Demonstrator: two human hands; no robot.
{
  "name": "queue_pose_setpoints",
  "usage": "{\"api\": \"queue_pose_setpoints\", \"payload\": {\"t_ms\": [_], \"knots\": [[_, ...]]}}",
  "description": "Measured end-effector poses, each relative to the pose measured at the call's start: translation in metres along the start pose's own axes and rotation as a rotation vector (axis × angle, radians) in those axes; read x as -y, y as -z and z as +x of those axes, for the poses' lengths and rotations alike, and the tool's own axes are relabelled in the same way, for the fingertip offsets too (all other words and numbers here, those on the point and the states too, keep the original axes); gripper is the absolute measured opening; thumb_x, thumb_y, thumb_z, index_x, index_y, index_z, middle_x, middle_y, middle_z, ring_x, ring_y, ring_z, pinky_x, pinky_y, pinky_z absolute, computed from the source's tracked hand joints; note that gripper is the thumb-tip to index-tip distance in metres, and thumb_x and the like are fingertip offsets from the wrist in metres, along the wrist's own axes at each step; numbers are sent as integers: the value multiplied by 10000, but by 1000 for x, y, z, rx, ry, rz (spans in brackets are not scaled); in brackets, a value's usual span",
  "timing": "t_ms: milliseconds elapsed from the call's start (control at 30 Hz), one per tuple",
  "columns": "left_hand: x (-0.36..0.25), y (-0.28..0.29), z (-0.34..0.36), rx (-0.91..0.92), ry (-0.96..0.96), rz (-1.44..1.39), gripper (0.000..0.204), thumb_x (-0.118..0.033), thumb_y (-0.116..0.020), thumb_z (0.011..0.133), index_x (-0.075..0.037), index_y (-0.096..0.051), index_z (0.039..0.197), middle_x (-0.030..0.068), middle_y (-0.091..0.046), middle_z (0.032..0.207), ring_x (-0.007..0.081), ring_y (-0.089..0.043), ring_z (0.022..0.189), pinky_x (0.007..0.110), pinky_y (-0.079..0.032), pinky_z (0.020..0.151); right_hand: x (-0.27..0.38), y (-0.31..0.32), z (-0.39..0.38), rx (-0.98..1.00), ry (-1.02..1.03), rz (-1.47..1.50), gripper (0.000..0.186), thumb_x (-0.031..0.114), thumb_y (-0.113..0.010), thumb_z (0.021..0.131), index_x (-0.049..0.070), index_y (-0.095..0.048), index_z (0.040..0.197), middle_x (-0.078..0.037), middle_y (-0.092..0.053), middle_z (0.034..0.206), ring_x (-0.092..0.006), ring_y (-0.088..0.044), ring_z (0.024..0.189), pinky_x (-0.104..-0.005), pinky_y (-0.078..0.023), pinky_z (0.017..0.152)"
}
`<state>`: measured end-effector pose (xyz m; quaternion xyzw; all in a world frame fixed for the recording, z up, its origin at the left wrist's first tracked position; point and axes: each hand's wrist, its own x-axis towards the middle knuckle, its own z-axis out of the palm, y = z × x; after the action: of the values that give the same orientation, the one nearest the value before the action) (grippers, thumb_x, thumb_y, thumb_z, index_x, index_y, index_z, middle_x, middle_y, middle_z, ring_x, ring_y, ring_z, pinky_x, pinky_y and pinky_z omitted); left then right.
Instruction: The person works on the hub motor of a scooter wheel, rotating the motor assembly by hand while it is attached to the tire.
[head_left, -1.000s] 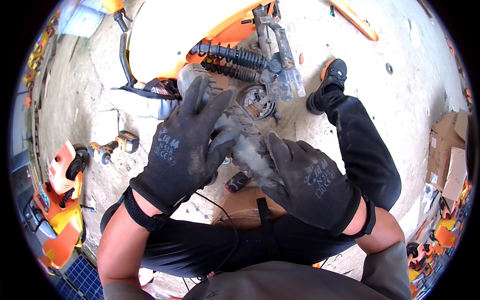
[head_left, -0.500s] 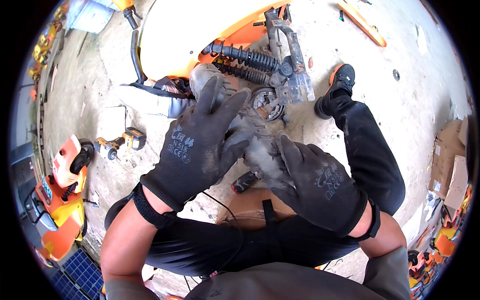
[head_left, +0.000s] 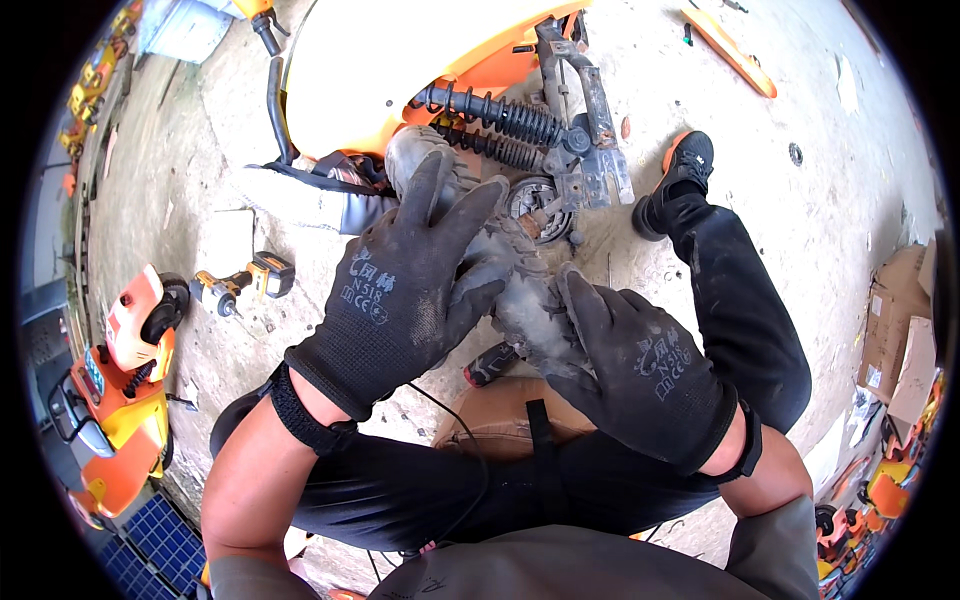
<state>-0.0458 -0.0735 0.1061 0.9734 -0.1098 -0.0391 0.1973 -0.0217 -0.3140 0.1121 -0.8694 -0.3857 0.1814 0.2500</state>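
Both my hands wear black work gloves and are on a dusty grey rubber tyre (head_left: 525, 305), which runs slantwise between them. My left hand (head_left: 405, 265) lies over its far part, fingers bent around it and thumb pressing from the near side. My right hand (head_left: 645, 365) grips the near end between thumb and fingers. The undersides of the fingers are hidden. Just beyond the tyre sits a round metal drum (head_left: 545, 208), next to a rusty metal frame bracket (head_left: 590, 175). Black coil shock absorbers (head_left: 500, 115) join the bracket to an orange vehicle body (head_left: 470, 75).
A yellow-and-black cordless drill (head_left: 245, 282) lies on the concrete floor at the left. A dark tool handle with a red end (head_left: 488, 366) lies below the tyre. Orange toy-like vehicles (head_left: 130, 350) stand far left; a cardboard box (head_left: 892, 310) is at right.
Both hands keep their hold on the tyre. The whole view has shifted very slightly; no thing has clearly moved relative to the others.
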Motion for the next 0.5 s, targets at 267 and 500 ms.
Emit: {"api": "queue_pose_setpoints", "payload": {"t_ms": [267, 500], "knots": [[-1, 0, 1, -4, 7, -10, 662, -327, -712, 901, -109, -484, 1483, 346, -428, 1452, 443, -672, 1044, 484, -563, 876, -3, -1, -2, 178, 0, -88, 581, 193, -655, 896, 139, -496, 1452, -235, -578, 1209, -324, -677, 931, -412, -592, 733], [0, 0, 0, -8, 1, -9, 658, -333, -704, 907, -113, -480, 1485, 352, -426, 1452, 453, -669, 1052, 487, -561, 878, 0, 2, -2, 115, -75, 9, 577, 209, -686, 884, 20, -504, 1398, -236, -599, 1171, -331, -680, 909, -414, -588, 732]]}}
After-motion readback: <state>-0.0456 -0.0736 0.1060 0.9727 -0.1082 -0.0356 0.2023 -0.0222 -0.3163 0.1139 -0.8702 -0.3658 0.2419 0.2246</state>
